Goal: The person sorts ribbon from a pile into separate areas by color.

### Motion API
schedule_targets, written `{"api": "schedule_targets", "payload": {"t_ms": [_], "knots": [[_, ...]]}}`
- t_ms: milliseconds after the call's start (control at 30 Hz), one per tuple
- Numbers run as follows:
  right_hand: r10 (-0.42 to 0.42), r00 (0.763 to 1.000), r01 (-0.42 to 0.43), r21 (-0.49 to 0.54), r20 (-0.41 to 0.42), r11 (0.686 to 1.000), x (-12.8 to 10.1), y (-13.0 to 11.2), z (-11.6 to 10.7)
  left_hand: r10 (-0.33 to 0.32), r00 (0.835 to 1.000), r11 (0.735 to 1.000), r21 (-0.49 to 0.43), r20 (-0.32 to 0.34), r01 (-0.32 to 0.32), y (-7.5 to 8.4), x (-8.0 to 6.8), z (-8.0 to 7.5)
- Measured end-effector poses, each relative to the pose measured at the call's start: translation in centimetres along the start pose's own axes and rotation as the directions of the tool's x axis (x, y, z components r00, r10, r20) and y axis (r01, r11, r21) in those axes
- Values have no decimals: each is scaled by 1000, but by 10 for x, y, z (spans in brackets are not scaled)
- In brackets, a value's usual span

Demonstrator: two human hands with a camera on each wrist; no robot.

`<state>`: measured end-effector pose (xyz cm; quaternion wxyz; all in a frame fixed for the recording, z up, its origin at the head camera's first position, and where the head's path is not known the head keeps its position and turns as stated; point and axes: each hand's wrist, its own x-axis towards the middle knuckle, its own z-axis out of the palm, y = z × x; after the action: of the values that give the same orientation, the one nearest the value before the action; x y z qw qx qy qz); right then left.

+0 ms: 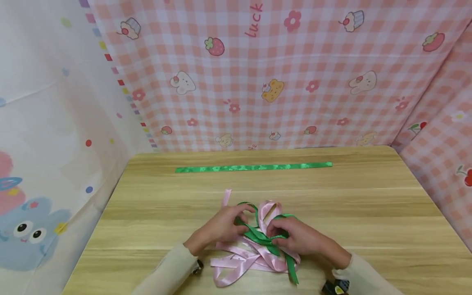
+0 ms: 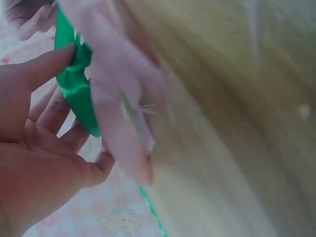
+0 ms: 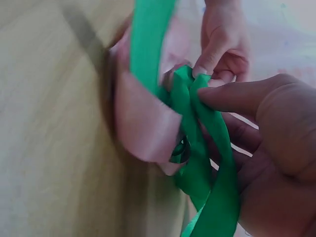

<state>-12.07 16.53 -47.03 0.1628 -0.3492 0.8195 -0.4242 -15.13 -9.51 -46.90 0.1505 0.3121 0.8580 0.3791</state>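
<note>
A loose heap of pink ribbon [image 1: 236, 272] lies near the front of the table, with green ribbon [image 1: 258, 235] tangled over its top. My left hand [image 1: 226, 224], on the heap's left side, holds the green ribbon between thumb and fingers; in the left wrist view the thumb presses on the satin strip [image 2: 79, 98]. From the right, my right hand [image 1: 298, 237] pinches another stretch of green ribbon [image 3: 210, 106], its thumb on top and fingers behind. Pink loops [image 3: 148, 118] hang beside the green strands in the right wrist view. A green tail trails toward the front right.
A separate green ribbon strip [image 1: 254, 167] is stretched flat across the back of the wooden table [image 1: 147, 196]. Pink checked cloth [image 1: 243, 82] hangs behind the table, and a white printed cloth [image 1: 48, 114] hangs at the left.
</note>
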Motion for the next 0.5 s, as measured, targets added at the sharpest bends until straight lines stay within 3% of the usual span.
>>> {"api": "schedule_targets", "payload": {"t_ms": [167, 367, 500], "knots": [[54, 997, -48, 110, -52, 993, -5, -10, -10, 11, 1000, 996, -89, -3, -11, 9, -8, -8], [-63, 991, 90, 241, -117, 966, -12, -23, -32, 71, 997, 980, -182, -36, -77, 23, -23, -26], [-124, 981, 165, 297, -150, 941, -18, -35, -48, 69, 997, 962, -262, -38, -77, 33, -35, -45]]}}
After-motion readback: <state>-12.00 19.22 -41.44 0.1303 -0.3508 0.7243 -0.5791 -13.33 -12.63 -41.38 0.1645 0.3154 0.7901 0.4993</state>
